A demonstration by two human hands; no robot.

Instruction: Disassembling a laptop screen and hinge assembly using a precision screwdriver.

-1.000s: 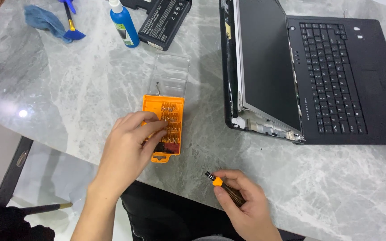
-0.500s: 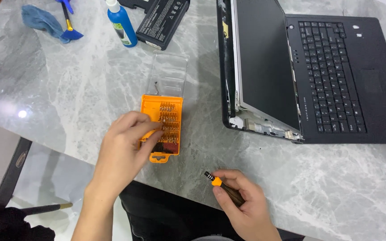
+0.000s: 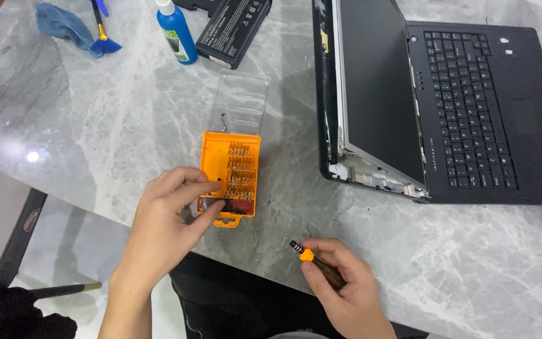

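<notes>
Little has shifted since the earlier frames: the left hand [image 3: 169, 216] has kept its place at the orange bit case [image 3: 229, 177], with its fingertips working a touch lower among the bits, and the right hand [image 3: 345, 290] has stayed put.

Nearest, at the table's front edge, the right hand is curled around a small screwdriver [image 3: 317, 264], fingers pressed together on the dark ribbed handle, its orange collar and black tip poking out up-left. The left hand rests just left of it, thumb and forefinger closing as a pinch at the lower rows of the case; whether a bit is between them cannot be told. The case is a flat orange plastic rectangle holding rows of small metal bits, its clear lid [image 3: 242, 103] folded open beyond it.

All this lies on a table [image 3: 95, 125] of polished grey marble-like stone with pale veins and a glossy sheen. Below its edge, pale floor and a dark chair frame show.

Farther right, a black laptop [image 3: 472, 107] lies opened flat, matte keyboard to the right, the screen's bezel stripped and its metal frame bare. At the far edge sit a black rectangular battery pack [image 3: 233, 31], a blue plastic bottle [image 3: 175, 31] with a white cap, a blue brush [image 3: 101, 31] and a crumpled blue cloth [image 3: 63, 25].
</notes>
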